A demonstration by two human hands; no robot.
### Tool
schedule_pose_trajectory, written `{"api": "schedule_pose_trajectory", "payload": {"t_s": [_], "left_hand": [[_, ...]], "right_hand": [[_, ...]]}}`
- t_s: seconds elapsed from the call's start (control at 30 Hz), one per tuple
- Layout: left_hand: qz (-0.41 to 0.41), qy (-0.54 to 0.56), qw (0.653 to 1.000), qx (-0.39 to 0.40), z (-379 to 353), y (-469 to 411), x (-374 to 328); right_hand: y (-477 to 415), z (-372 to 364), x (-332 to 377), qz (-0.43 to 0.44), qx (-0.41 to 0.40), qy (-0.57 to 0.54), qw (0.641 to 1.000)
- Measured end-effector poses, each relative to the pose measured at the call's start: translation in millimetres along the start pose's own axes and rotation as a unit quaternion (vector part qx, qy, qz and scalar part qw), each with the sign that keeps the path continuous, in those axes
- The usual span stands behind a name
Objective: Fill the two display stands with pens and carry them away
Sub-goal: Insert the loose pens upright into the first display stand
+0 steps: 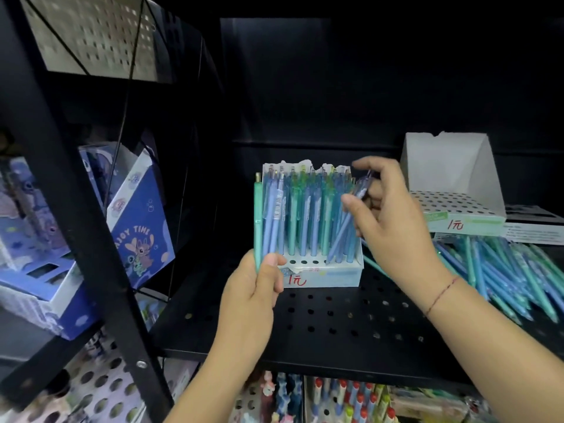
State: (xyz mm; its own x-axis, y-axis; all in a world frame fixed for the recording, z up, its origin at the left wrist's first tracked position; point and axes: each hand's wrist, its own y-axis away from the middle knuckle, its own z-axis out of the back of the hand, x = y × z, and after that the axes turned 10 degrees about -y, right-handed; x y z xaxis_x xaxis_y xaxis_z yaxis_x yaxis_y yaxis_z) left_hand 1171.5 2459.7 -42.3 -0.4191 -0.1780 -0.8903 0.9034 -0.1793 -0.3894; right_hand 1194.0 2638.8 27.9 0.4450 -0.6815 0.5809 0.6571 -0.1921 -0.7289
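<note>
A white display stand [323, 274] marked with a red price stands mid-shelf, packed with several blue and green pens. My left hand [259, 285] grips a few pens [262, 218] upright at the stand's left front. My right hand [387, 218] pinches one blue pen [351, 215] slanted over the stand's right side, its tip low near the front row of holes. A second stand [457, 206] at the back right shows a bare holed top. Loose pens [503, 270] lie in a heap on the shelf to the right.
The black perforated shelf [335, 319] has a black post [76, 209] slanting at the left. Blue cartoon boxes [137, 221] stand on the left shelf. Another flat box [534, 227] lies behind the heap. Toy-topped pens [335, 398] fill the shelf below.
</note>
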Motion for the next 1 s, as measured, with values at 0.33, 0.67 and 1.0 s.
{"api": "schedule_pose_trajectory", "payload": {"t_s": [0.33, 0.67, 1.0], "left_hand": [[0.015, 0.029, 0.999, 0.035, 2.4, -1.3, 1.9], [0.009, 0.036, 0.998, 0.055, 3.3, 0.2, 2.2], [0.001, 0.047, 0.993, 0.109, 5.1, 1.9, -1.7]], "right_hand": [[1.6, -8.0, -2.3, 0.027, 0.018, 0.032, 0.999], [1.9, -11.7, -15.5, 0.104, -0.01, 0.124, 0.987], [0.9, -20.4, 17.3, -0.09, 0.083, -0.262, 0.957]]}}
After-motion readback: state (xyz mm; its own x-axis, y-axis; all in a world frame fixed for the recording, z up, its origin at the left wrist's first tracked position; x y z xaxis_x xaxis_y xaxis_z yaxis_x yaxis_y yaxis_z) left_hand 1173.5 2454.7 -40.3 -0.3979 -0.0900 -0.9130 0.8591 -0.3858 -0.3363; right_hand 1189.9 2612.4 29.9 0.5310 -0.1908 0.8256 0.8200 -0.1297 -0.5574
